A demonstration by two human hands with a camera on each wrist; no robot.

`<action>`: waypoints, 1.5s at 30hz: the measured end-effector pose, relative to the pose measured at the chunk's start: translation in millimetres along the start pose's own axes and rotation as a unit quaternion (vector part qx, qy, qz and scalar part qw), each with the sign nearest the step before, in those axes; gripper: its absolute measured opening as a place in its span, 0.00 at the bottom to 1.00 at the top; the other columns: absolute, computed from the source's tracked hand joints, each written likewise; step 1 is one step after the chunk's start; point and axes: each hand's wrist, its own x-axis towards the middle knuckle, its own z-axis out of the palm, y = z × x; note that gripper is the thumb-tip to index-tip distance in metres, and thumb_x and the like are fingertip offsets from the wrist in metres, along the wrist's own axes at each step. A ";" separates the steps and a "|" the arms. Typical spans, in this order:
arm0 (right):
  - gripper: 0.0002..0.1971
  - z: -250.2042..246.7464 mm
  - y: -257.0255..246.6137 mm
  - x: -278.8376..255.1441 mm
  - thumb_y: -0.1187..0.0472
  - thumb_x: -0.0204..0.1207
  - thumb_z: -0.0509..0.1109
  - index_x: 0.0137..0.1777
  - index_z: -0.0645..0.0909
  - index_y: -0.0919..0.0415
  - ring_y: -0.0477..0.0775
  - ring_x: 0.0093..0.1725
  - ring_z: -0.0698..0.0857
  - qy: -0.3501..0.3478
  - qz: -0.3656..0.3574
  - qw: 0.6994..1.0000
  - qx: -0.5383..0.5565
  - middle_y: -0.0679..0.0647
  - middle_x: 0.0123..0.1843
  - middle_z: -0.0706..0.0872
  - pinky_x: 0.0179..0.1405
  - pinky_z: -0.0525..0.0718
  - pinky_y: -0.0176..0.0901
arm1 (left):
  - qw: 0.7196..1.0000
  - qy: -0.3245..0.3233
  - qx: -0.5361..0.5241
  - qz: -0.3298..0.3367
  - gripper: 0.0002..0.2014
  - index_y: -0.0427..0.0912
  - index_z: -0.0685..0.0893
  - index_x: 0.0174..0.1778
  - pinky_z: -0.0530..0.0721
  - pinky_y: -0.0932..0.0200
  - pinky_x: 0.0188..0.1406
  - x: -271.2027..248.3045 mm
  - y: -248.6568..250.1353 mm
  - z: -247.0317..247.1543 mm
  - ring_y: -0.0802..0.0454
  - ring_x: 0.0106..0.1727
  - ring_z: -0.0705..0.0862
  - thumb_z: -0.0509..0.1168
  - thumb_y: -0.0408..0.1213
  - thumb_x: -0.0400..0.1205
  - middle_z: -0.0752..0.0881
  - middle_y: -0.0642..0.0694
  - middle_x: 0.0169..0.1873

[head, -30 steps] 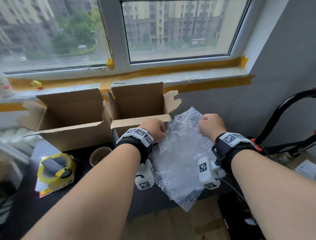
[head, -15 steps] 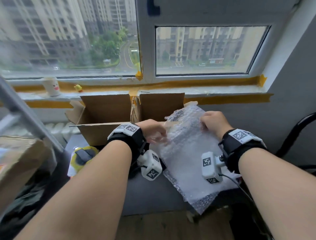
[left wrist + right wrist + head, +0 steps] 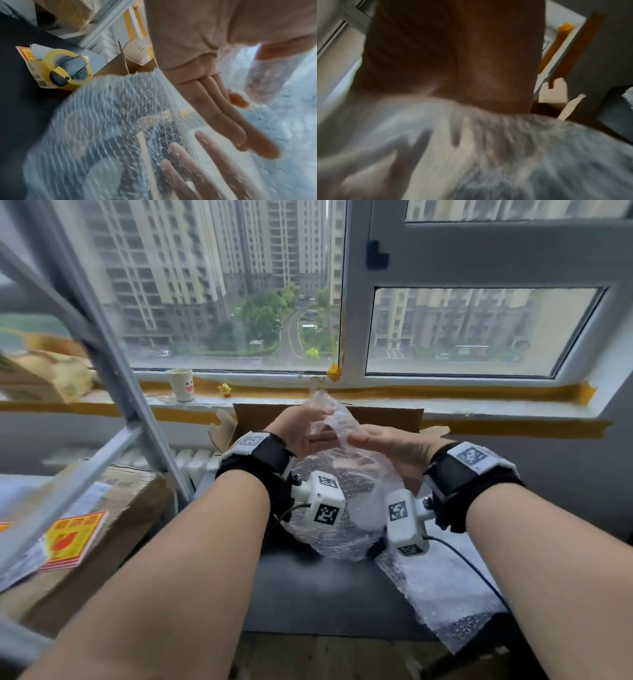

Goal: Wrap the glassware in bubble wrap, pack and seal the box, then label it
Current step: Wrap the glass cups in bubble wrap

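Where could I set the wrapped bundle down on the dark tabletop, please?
Bare tabletop shows at the near edge, between the two forearms, left of the flat bubble wrap. Farther back it is crowded: the tape dispenser and open box.

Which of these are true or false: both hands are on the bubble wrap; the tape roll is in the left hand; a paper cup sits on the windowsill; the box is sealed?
1. Both hands are on the bubble wrap. True: left hand and right hand hold it between them.
2. The tape roll is in the left hand. False: it lies on the dark table.
3. A paper cup sits on the windowsill. True.
4. The box is sealed. False: its flaps stand open.
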 end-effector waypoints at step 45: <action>0.08 110.4 155.2 128.8 0.64 0.73 0.70 0.36 0.83 0.51 0.58 0.41 0.87 0.304 0.196 0.911 -0.198 0.53 0.40 0.86 0.43 0.90 0.59 | 0.908 0.172 0.376 -0.067 0.32 0.55 0.79 0.72 0.83 0.58 0.40 73.7 -163.2 -241.6 0.40 0.54 0.86 0.59 0.20 0.76 0.82 0.39 0.67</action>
